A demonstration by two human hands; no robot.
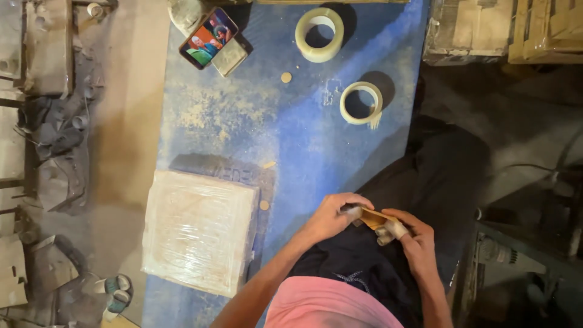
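Seen from above, a person works over a dusty blue tabletop (pixel 291 140). Both hands meet at the near edge of the table, over the person's dark lap. The left hand (pixel 331 217) curls its fingers (pixel 349 202) around one end of a small, flat, tan wooden piece (pixel 375 217). The right hand (pixel 413 238) grips the other end, its fingertips (pixel 388 231) wrapped in pale tape or bandage. Both hands are closed on the piece, which sits between the two sets of fingers, raised off the table.

Just left of the left-hand fingers, well apart from them, lies a square slab wrapped in clear plastic film (pixel 200 229), flat on the table. Beyond the fingers, further across the table, lie two rolls of clear packing tape: a thinner roll (pixel 361 103) nearer, and a thicker roll (pixel 319 34) further off. A small round wooden disc (pixel 286 77) lies beside the thicker roll, and another disc (pixel 264 205) lies by the slab's corner. A phone with a lit screen (pixel 208 37) is propped at the far edge.

Judging by this, one slab is already wrapped, while the small piece is in hand and bare; the tape is untouched for now.
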